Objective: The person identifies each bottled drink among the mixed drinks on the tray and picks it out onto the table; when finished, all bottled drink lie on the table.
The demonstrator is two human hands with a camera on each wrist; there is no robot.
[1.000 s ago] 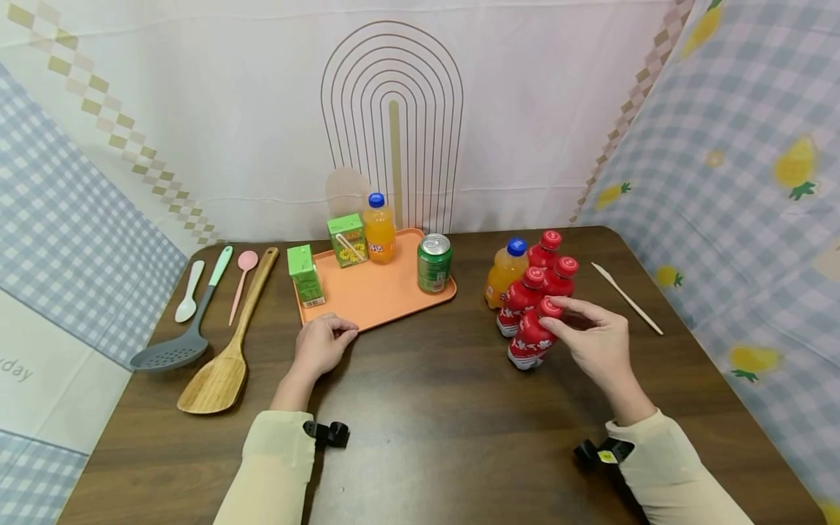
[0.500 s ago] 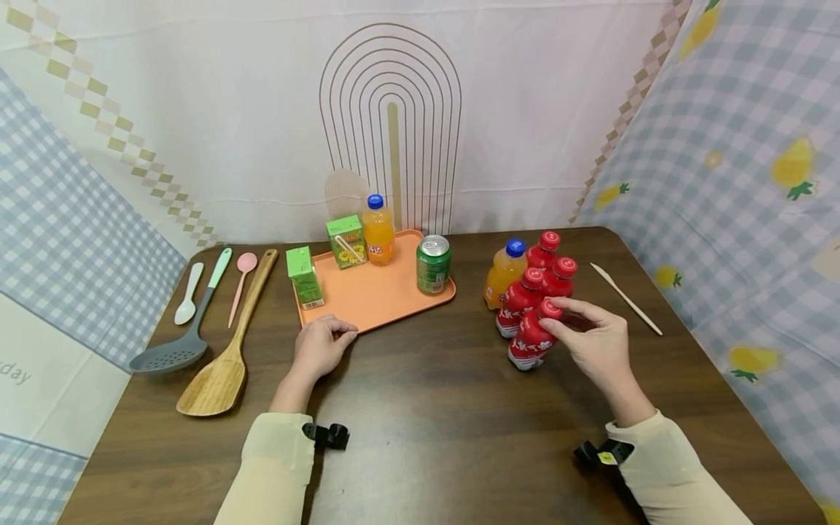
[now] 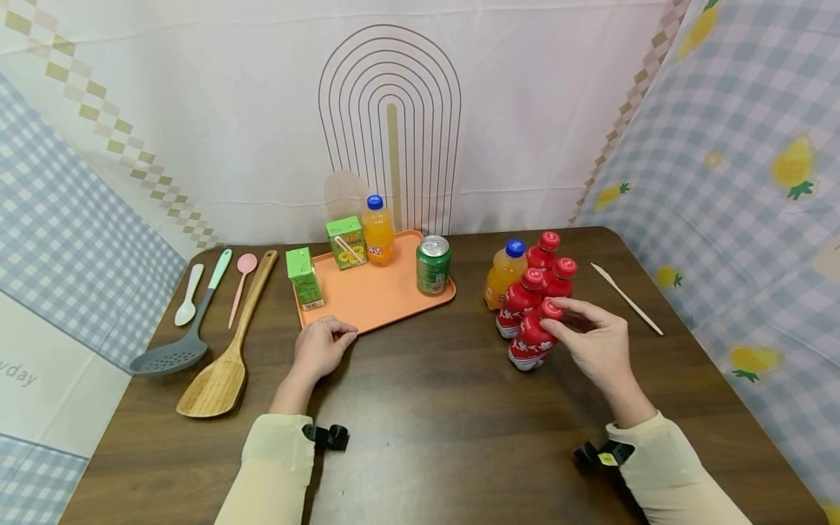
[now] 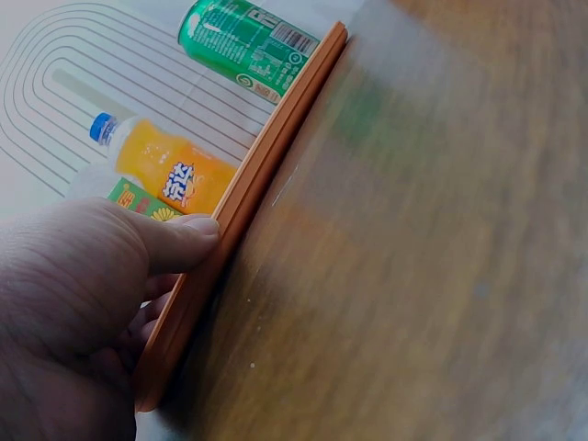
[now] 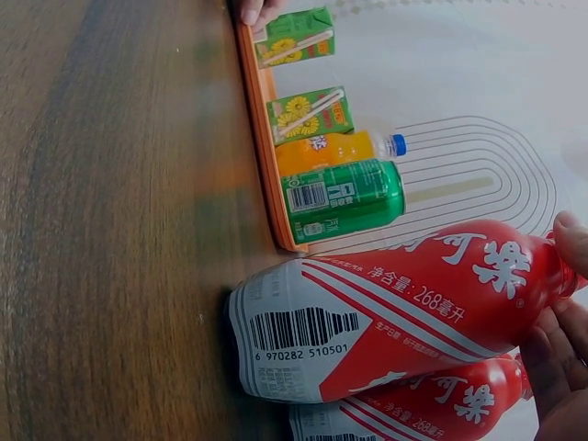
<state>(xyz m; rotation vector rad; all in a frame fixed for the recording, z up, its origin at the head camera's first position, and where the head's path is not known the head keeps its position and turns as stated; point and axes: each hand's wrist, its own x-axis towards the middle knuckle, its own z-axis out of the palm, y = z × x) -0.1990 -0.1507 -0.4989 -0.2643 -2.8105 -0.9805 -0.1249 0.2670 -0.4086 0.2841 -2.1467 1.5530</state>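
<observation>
At the front rim of the orange tray, my left hand holds the edge; in the left wrist view its thumb lies along the rim. On the tray stand two green drink cartons, an orange soda bottle and a green can. My right hand pinches the cap end of the nearest red cola bottle, its thumb and fingers on either side. That bottle is roughly upright at table level. Several more red bottles and another orange soda bottle stand close behind it.
Left on the brown table lie a white spoon, a grey slotted turner, a pink spoon and a wooden spatula. A pale wooden knife lies at the right. Patterned cloth hangs behind.
</observation>
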